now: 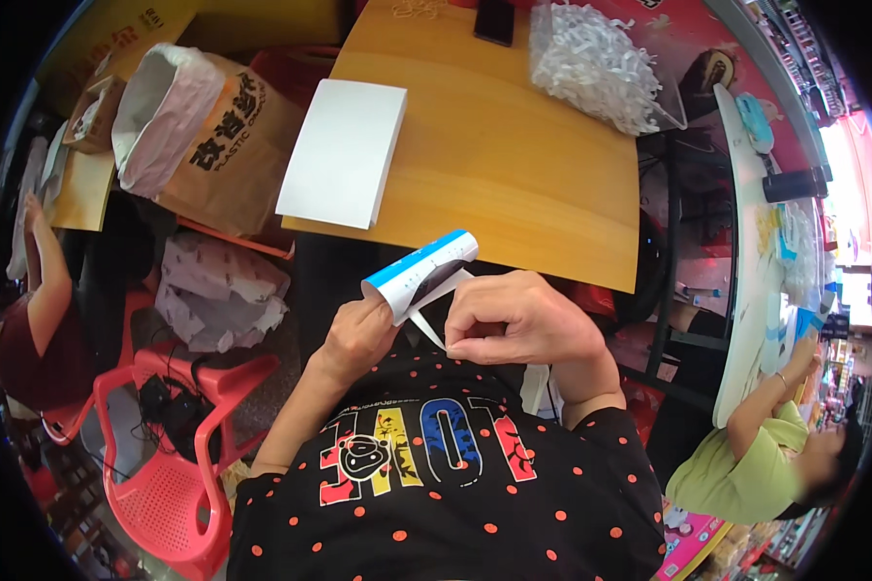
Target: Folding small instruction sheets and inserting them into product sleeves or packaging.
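Observation:
Just off the near edge of the wooden table (513,174), my left hand (357,339) is closed around the lower end of a curled printed sheet (426,271). The sheet is glossy, white with a blue band, and bent into a loose roll. A narrow white strip (428,331) runs from the sheet to my right hand (518,315), whose thumb and forefinger pinch its end. Whether the strip is still joined to the sheet, I cannot tell. On the table's left side lies a neat white stack of paper (344,150).
A clear bag of white curled strips (596,73) and a dark phone (494,21) lie at the table's far side. Left are a big paper sack (233,145) and a red plastic chair (170,494). One person (746,474) sits right, another (44,320) left.

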